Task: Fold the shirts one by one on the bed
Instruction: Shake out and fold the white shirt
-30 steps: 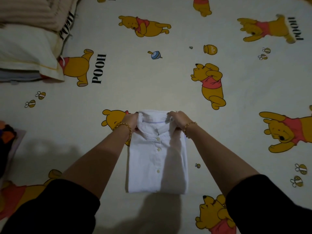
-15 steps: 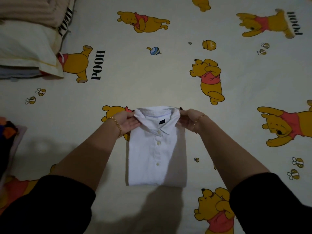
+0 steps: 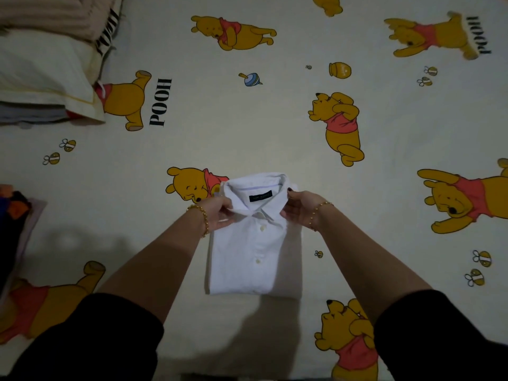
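A white button-up shirt (image 3: pixel 253 251) lies folded into a neat rectangle in the middle of the bed, buttons up, collar at the far end with a dark label showing inside. My left hand (image 3: pixel 220 213) pinches the left collar point. My right hand (image 3: pixel 298 209) pinches the right collar point. Both wrists wear gold bead bracelets, and both hands spread the collar outward over the shirt's shoulders.
The bed sheet (image 3: pixel 247 127) is cream with yellow bear prints. A pillow stack (image 3: pixel 46 67) sits at the far left. A dark pile of clothes (image 3: pixel 13 215) lies at the left edge.
My hands moved from the top of the raised collar down to its points. The collar is now turned down and opened, showing the label.
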